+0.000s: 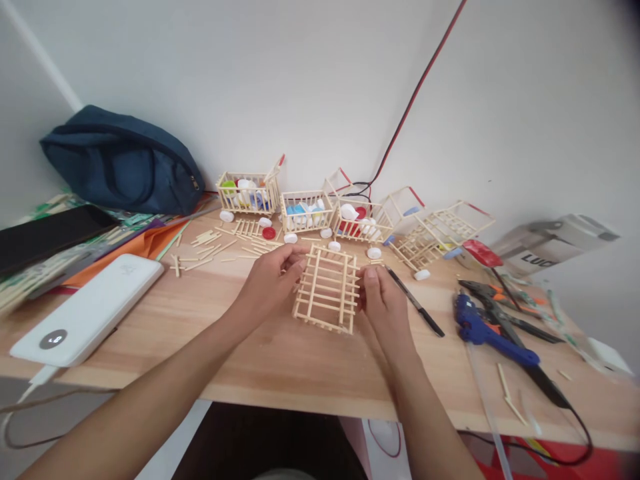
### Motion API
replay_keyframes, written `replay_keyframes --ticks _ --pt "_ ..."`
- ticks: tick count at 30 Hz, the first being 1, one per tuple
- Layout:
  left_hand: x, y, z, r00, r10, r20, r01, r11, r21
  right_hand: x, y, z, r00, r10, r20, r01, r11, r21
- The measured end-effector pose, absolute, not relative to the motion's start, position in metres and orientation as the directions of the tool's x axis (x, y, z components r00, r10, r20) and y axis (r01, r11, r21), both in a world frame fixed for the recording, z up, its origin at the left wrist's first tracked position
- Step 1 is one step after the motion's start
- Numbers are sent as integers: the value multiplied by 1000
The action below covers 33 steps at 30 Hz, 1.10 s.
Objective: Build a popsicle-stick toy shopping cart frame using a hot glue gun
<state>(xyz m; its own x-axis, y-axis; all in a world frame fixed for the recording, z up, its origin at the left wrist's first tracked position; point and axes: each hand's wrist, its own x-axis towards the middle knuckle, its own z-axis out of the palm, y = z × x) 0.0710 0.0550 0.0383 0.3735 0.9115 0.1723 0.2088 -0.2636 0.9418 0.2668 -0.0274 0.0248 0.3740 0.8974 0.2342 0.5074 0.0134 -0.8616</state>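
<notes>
A small basket frame of thin wooden sticks (327,288) is held between my two hands, above the front middle of the table. My left hand (275,277) grips its upper left side with thumb and fingers closed. On the opposite side, my right hand (384,297) pinches the right edge; some of its fingers are hidden behind the frame. Just behind it stand miniature stick shopping carts: one with colourful caps (247,193), one with blue and white pieces (306,212), and one with red and white caps (363,223). Another stick cart (435,237) leans tilted to their right.
Loose cut sticks (210,250) lie left of the carts. A black pen (417,303), a blue glue gun (493,333) and pliers (500,307) are on the right. At left are a white power bank (90,310), a dark phone (55,237) and a blue bag (125,160).
</notes>
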Motion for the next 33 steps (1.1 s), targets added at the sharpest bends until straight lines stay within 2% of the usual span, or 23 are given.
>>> replay_keyframes --ticks 3,10,13,19,22,24,28,33 --pt "71 56 37 358 918 173 183 -251 951 269 -24 24 361 895 261 525 36 -850" --pt "73 52 42 327 930 170 62 -201 978 270 -22 26 369 899 236 448 50 -893" --pt "75 49 50 328 924 195 -20 -200 980 269 -25 35 366 908 205 356 67 -932" --pt "74 41 70 345 912 223 -112 -196 974 267 -32 53 353 933 73 63 54 -997" --pt "74 31 78 360 907 220 -145 -178 973 264 -39 58 374 925 64 71 40 -997" --pt "74 21 83 368 915 164 -173 -106 979 262 -46 61 407 908 99 145 42 -989" --pt "75 -3 88 433 900 -39 -219 147 965 256 -60 65 395 912 111 226 20 -974" --pt "72 -26 84 530 817 -229 -122 340 932 245 -72 66 340 932 128 305 19 -952"
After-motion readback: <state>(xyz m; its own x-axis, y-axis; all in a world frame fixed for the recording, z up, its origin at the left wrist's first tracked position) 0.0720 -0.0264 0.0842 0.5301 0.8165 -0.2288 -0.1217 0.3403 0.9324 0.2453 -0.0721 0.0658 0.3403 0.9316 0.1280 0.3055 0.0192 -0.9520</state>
